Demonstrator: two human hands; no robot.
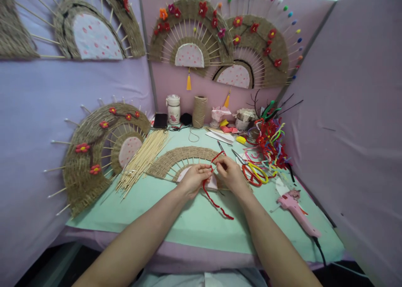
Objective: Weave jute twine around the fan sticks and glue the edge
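Observation:
A red fuzzy pipe cleaner [214, 202] is between my two hands, bent near the fingertips. Its long tail hangs down toward the green tabletop, and a shorter piece sticks up at the top. My left hand [196, 180] pinches it between thumb and fingers. Close beside, my right hand [230, 174] has its fingertips closed at the upper part of the strand; the exact grip is partly hidden. Beneath both hands lies a half-round fan of woven twine on sticks [168, 161], with a pale centre piece mostly covered by my left hand.
Scissors [251, 174], a pink glue gun [298, 215] and a heap of coloured pipe cleaners [271, 140] are on the right. Thin sticks [143, 161] and a flower-trimmed fan [84, 165] lie left. A twine spool [199, 111] and white bottle [173, 109] stand behind.

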